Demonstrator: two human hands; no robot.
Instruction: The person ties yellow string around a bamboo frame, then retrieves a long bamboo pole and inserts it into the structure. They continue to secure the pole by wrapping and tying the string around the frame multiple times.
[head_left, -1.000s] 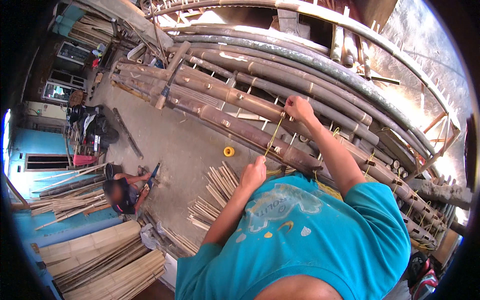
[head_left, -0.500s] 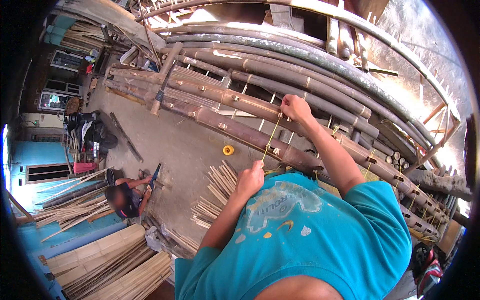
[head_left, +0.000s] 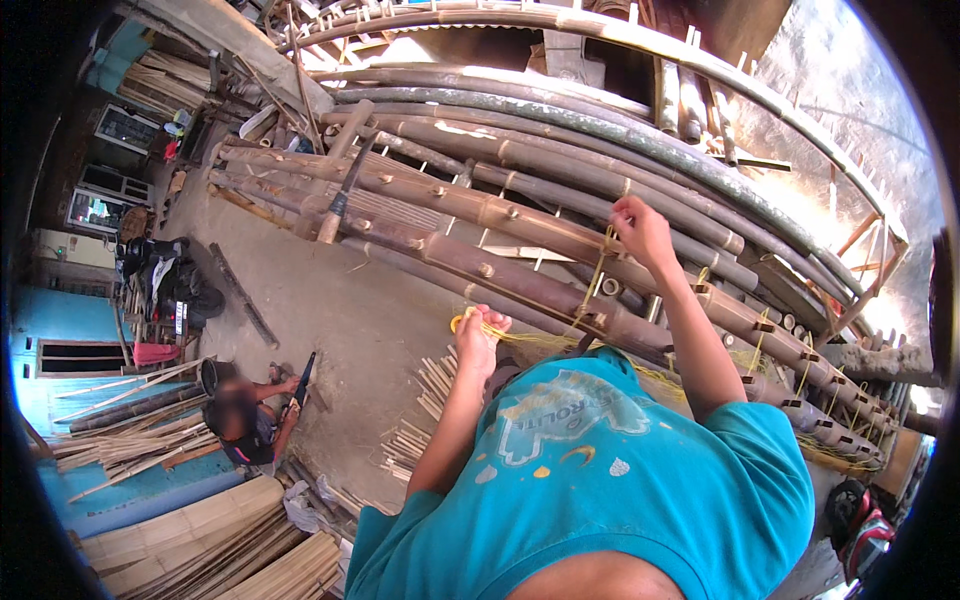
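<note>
Where left grip [head_left: 478, 345] clenches, yellow cord [head_left: 488, 326] protrudes.

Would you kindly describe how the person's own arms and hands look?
The left hand and right hand are gloveless, and both forearms are bare, with no watch visible. The short, plain teal sleeves belong to a T-shirt with a pale print.
</note>
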